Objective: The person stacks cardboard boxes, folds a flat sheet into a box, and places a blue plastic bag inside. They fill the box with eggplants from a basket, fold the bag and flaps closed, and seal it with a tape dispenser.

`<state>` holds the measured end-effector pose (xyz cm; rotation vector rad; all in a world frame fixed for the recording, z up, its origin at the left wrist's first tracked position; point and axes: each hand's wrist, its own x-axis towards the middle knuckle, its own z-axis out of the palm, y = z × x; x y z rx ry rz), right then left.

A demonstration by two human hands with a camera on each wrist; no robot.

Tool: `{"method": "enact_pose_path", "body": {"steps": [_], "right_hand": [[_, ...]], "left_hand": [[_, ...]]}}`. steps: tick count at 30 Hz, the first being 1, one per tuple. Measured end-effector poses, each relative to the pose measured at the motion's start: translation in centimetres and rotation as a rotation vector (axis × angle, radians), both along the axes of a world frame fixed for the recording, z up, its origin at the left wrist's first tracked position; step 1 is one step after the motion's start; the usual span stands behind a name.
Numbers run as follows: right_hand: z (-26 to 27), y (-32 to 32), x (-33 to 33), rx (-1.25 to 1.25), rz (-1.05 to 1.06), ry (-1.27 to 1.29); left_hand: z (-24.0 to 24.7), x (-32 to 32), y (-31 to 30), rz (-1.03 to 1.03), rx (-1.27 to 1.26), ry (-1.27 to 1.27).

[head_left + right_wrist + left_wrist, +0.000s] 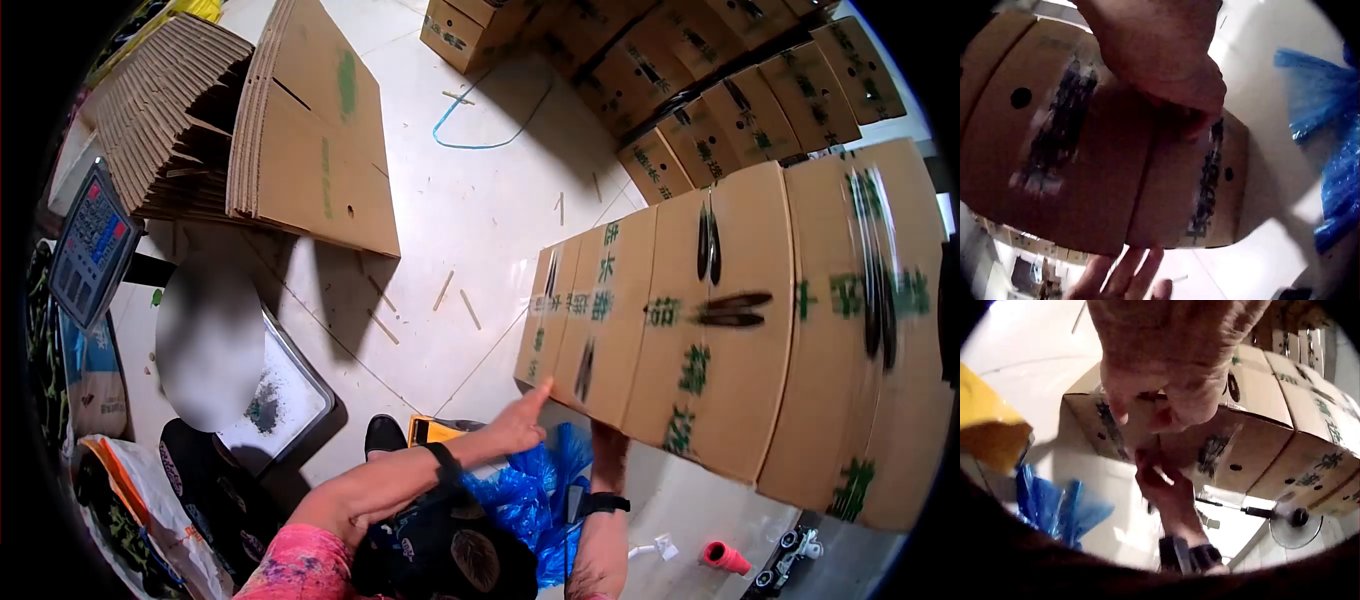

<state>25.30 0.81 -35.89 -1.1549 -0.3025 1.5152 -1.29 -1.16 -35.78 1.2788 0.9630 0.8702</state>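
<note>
A row of taped cardboard boxes with green printing runs to the right in the head view. My left hand is at the near top edge of the end box, its index finger stretched to that edge. In the right wrist view the left fingers reach onto the edge, spread and fairly straight. My right hand is low against the side of the row, by the seam between the end box and its neighbour. From the head it is hidden behind the boxes; I cannot tell whether its bent fingers grip anything.
Flattened cardboard stands at the left beside a scale display and platform. More boxes are stacked at the back right. Blue plastic lies by my knees. A red roll is on the floor at right.
</note>
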Motion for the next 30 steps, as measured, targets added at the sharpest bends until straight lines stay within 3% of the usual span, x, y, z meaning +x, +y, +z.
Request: {"method": "enact_pose_path", "body": {"steps": [2,5,9,10,12,13,16,20,23,25,27,30], "right_hand": [[0.7,0.0,1.2,-0.004,-0.065,-0.030],[1.4,-0.9,1.6,-0.011,-0.174,-0.068],[3.9,-4.5,-1.1,-0.031,-0.278,-0.178],[5.3,-5.3,-2.3,-0.070,-0.210,-0.305],[6.7,-6.3,-4.7,-0.151,-0.065,-0.538],[6.4,-6.1,-5.1,-0.151,-0.058,-0.502],[6.1,-4.2,-6.0,-0.227,-0.136,-0.373],[4.2,-2.8,-5.7,-0.218,-0.285,-0.306],[3.4,-2.7,-4.6,-0.243,-0.251,-0.327],[0.0,-3.6,1.2,-0.255,-0.150,-0.345],[2.2,-2.5,2.3,-0.126,-0.132,-0.390],[1.4,-1.3,7.2,-0.074,-0.163,-0.316]], "left_hand": [[-1.5,2.4,-0.6,-0.106,0.127,-0.028],[-1.9,6.1,0.5,-0.404,0.084,0.078],[-2.1,7.0,3.1,-0.316,0.057,0.097],[-3.6,7.3,3.4,0.027,0.158,0.042],[-3.1,4.3,6.6,0.391,0.026,0.254],[-2.9,2.5,8.8,0.463,0.099,0.210],[-0.4,-0.5,15.6,0.426,0.403,0.226],[-0.1,-0.4,20.9,0.102,0.176,0.219],[-0.1,-0.5,19.9,0.164,0.227,0.147],[-0.4,-0.6,18.4,0.163,0.273,0.106],[-0.9,-0.5,16.3,0.179,0.323,0.098],[-1.3,0.5,12.8,0.174,0.349,0.081]]}}
